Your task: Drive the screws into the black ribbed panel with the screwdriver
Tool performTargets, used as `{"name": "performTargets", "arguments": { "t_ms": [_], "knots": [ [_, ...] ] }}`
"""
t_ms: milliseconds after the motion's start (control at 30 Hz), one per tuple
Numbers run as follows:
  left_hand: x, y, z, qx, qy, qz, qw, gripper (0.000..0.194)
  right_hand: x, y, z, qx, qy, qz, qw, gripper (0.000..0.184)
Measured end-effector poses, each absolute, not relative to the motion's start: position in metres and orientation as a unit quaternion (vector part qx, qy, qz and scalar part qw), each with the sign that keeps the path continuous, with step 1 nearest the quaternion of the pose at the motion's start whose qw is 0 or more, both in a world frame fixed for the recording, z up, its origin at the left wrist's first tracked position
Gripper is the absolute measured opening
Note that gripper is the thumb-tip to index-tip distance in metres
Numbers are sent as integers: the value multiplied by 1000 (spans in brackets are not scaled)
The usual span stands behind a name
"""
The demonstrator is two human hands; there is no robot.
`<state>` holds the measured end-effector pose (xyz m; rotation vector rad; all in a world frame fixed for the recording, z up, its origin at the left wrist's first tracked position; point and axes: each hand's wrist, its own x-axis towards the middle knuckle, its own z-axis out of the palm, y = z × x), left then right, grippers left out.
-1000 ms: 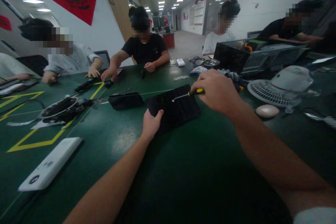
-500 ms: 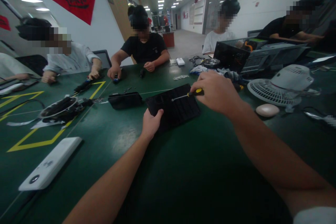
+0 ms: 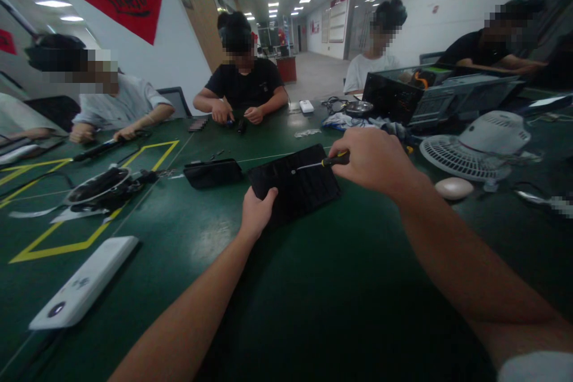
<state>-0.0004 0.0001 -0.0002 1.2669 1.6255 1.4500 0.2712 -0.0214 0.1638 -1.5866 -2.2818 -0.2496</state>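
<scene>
A flat black device panel [image 3: 299, 186] lies on the green table [image 3: 313, 286] in front of me. My left hand [image 3: 257, 212] grips its near left corner, thumb on top. My right hand [image 3: 373, 161] is closed round a small screwdriver [image 3: 320, 163] with a yellow and black handle. Its metal tip rests on the panel's upper face near the middle.
A second black part [image 3: 213, 172] lies left of the panel. A white power bank [image 3: 83, 289] sits near left, a metal dish of black parts [image 3: 101, 185] beyond it. A white fan [image 3: 481, 146], a pink oval object [image 3: 453, 188] and an open computer case [image 3: 430, 98] stand right. Several people work across the table.
My right hand has dropped slightly with the screwdriver, tip still on the panel. The person opposite drew their hand back toward themselves. The person at left now holds a long black tool.
</scene>
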Motion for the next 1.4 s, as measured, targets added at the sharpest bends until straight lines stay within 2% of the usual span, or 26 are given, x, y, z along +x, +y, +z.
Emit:
{"name": "performTargets", "arguments": {
  "t_ms": [500, 1400],
  "knots": [
    [-3, 2, -3, 483, 613, 545, 307, 42, 271, -20, 162, -525, -825, -77, 195, 27],
    [-1, 0, 1, 485, 614, 544, 302, 39, 269, -15, 155, -513, -832, -80, 199, 26]
  ]
}}
